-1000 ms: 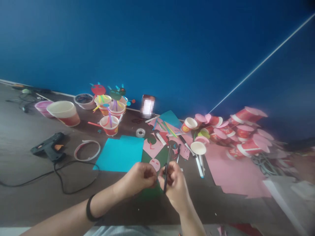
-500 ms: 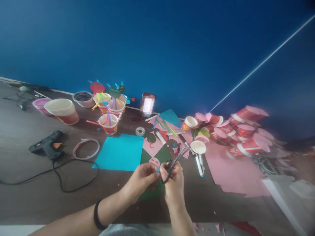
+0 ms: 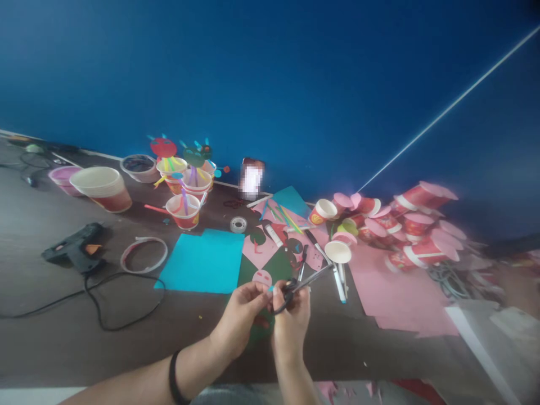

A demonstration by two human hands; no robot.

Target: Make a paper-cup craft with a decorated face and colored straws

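My left hand (image 3: 241, 315) pinches a tiny blue piece of paper (image 3: 270, 289) between thumb and fingertips. Right beside it, my right hand (image 3: 292, 320) is closed on a pair of scissors (image 3: 291, 293), whose blades point away to the upper right. The thumb of my right hand also meets the blue piece. Just beyond my fingers lies a pink paper circle (image 3: 262, 278) with red eye-like spots. Under my hands is a dark green sheet of paper (image 3: 264, 260), partly covered by them.
To the left are a blue sheet (image 3: 202, 261), a tape ring (image 3: 144, 255) and a glue gun (image 3: 76, 247) with its cord. Paper cups (image 3: 184, 211) with paper figures stand behind. Markers (image 3: 339, 284), pink sheets (image 3: 379, 287) and red cups (image 3: 422, 225) lie right.
The scissors have turned, their blades now lying lower and further to the right. Both hands stay together around the blue piece. The view has shifted slightly.
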